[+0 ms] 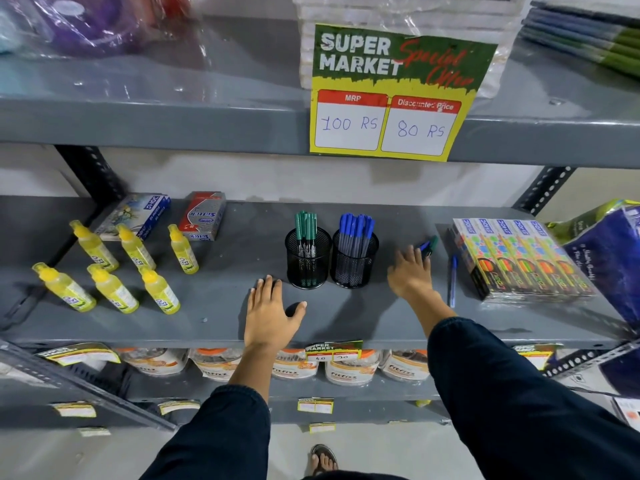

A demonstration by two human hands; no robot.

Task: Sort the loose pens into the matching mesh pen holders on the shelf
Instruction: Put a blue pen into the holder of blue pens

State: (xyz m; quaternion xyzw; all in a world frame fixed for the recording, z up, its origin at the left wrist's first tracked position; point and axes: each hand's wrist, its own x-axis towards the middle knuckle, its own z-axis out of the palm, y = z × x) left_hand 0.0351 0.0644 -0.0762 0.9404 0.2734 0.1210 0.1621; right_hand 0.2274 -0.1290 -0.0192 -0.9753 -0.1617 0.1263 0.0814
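Note:
Two black mesh pen holders stand side by side mid-shelf: the left holder (308, 263) holds several green pens, the right holder (354, 263) holds several blue pens. My right hand (410, 271) reaches to the right of them, its fingers closed around loose pens (429, 244), a blue and a green cap sticking out past the fingertips. One loose blue pen (452, 282) lies on the shelf further right. My left hand (270, 311) rests flat on the shelf just left of the green holder, fingers spread, holding nothing.
Several yellow glue bottles (114, 268) stand at the left, with two small boxes (202, 216) behind them. Stacked marker boxes (519, 258) sit at the right beside a blue bag (609, 258). A price sign (394, 95) hangs from the upper shelf edge.

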